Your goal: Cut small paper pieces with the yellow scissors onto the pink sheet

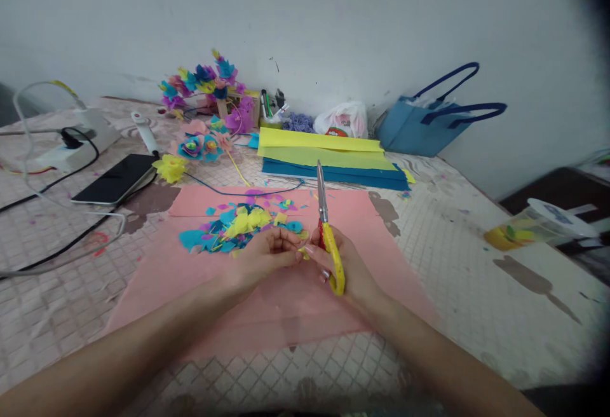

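Over a pink paper sheet [267, 296] my two hands meet fingertip to fingertip. My left hand [274, 252] is closed, pinching a small yellow paper piece [304, 252]. My right hand [345, 261] is wrapped round a pair of scissors [328, 232] with yellow and red handles, the blades pointing away from me and looking closed. Its thumb and finger also touch the yellow piece. Just beyond my left hand lies a heap of cut paper scraps [223, 229] in blue, yellow and purple. Parts of the fingers hide the small piece.
Folded yellow and blue paper sheets [328, 156] lie behind the pink sheet. Paper flowers [203, 83] stand at the back left, near a phone [117, 178] and a power strip [83, 143] with cables. A blue bag [424, 126] and a plastic cup [531, 229] are on the right.
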{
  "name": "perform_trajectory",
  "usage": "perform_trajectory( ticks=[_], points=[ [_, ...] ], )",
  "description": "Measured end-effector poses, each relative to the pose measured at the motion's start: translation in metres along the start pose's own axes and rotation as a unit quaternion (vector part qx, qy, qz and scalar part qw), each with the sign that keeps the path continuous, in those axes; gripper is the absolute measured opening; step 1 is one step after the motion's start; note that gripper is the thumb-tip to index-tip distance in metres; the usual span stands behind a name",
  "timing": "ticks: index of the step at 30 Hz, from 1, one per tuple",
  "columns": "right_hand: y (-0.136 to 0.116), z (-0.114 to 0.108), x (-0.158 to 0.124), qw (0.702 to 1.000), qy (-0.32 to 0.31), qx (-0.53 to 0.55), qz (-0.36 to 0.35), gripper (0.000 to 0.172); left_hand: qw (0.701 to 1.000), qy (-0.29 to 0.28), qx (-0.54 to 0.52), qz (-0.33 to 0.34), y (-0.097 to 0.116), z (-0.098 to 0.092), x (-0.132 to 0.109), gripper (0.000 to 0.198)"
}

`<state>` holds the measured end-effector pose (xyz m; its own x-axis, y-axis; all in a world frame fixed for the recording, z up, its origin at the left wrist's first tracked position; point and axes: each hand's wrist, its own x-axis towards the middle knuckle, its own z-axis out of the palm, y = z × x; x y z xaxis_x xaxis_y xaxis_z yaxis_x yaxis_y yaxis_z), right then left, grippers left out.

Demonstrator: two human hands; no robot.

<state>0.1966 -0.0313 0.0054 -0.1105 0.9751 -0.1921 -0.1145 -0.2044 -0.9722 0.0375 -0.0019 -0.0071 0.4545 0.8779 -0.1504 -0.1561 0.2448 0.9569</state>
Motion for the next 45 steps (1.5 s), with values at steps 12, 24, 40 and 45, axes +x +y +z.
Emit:
perform_trajectory(
  ticks=[12, 24, 40, 45],
  points=[
    [0.011, -0.004, 0.005, 0.995, -0.012, -0.074, -0.067, 0.028, 0.988, 0.014, 0.140, 0.071, -0.001, 0.002, -0.003, 0.023],
    [0.003, -0.004, 0.003, 0.994, 0.030, -0.064, -0.081, 0.029, 0.996, -0.013, 0.079, 0.037, 0.002, 0.002, -0.004, 0.021],
    [-0.003, -0.002, -0.001, 1.000, 0.001, -0.014, -0.020, 0.032, 0.996, -0.038, 0.076, -0.005, 0.005, 0.000, -0.004, 0.020],
    [-0.004, -0.002, -0.001, 1.000, -0.010, -0.008, -0.013, 0.035, 0.997, -0.032, 0.076, -0.010, 0.005, -0.001, -0.003, 0.018]
  ],
)
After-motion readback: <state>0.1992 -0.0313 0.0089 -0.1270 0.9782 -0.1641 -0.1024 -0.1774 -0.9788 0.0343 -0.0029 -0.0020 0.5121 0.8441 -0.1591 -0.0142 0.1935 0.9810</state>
